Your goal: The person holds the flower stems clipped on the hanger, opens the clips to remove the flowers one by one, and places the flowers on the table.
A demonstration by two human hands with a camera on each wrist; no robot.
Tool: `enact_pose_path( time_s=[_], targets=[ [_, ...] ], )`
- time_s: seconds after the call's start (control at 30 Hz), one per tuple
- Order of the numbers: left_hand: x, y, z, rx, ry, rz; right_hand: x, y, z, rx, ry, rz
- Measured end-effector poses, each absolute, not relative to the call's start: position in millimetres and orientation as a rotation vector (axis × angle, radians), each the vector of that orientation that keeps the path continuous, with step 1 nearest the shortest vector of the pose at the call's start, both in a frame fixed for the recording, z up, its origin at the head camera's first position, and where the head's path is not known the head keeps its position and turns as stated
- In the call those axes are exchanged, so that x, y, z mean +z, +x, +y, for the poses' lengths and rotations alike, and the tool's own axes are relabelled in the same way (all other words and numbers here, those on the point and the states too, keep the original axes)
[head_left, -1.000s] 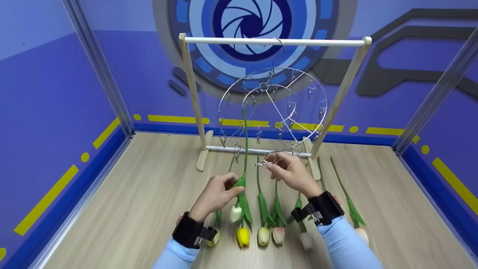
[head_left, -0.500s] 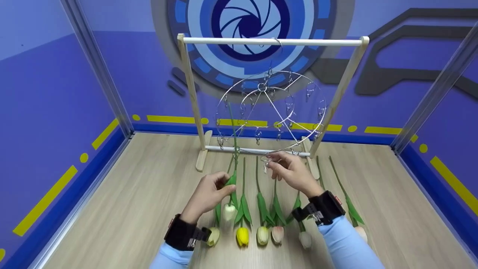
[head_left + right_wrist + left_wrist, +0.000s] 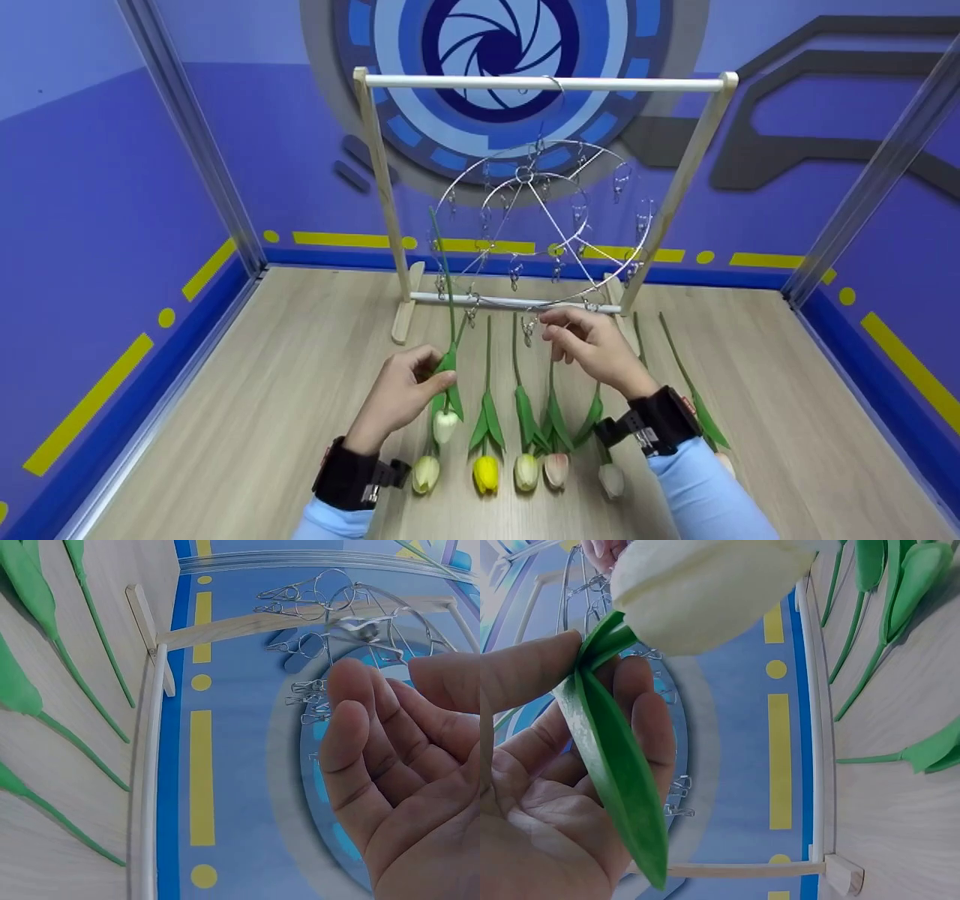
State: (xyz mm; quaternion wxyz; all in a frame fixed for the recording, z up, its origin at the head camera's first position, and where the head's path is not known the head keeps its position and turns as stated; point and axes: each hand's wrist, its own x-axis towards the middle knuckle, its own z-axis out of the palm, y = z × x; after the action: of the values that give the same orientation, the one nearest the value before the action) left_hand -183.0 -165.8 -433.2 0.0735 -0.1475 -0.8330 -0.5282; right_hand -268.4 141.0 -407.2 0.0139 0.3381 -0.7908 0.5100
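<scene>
A white tulip (image 3: 445, 425) hangs bloom-down with its green stem pointing up. My left hand (image 3: 401, 394) pinches it at the leaves between thumb and fingers. In the left wrist view the cream bloom (image 3: 705, 596) and a long leaf (image 3: 626, 772) stand out beside the fingers. My right hand (image 3: 592, 346) is beside a metal clip (image 3: 528, 330) at the near rim of the round wire hanger (image 3: 551, 217). Its fingers are loosely bent with nothing between them. In the right wrist view a blurred clip (image 3: 360, 630) hangs just past the fingertips.
A wooden rack (image 3: 380, 150) carries the hanger from its white top bar (image 3: 465, 81). Several tulips lie on the table, among them a yellow one (image 3: 486, 474), a pink one (image 3: 556, 471) and a pale one (image 3: 425, 474). Blue panels (image 3: 112, 225) enclose the table.
My left hand has moved left with the white tulip, drawing its stem away from the hanger. The right hand has let go of the clip, which now hangs down from the rim.
</scene>
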Motion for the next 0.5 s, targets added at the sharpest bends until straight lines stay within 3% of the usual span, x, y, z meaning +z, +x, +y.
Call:
enact_pose_path(
  time_s=[0.5],
  targets=[
    [-426.9, -175.2, -188.5, -1.619, -0.311, -2.461, -407.7, -253.2, 173.8, 1.242, 1.113, -2.324]
  ],
)
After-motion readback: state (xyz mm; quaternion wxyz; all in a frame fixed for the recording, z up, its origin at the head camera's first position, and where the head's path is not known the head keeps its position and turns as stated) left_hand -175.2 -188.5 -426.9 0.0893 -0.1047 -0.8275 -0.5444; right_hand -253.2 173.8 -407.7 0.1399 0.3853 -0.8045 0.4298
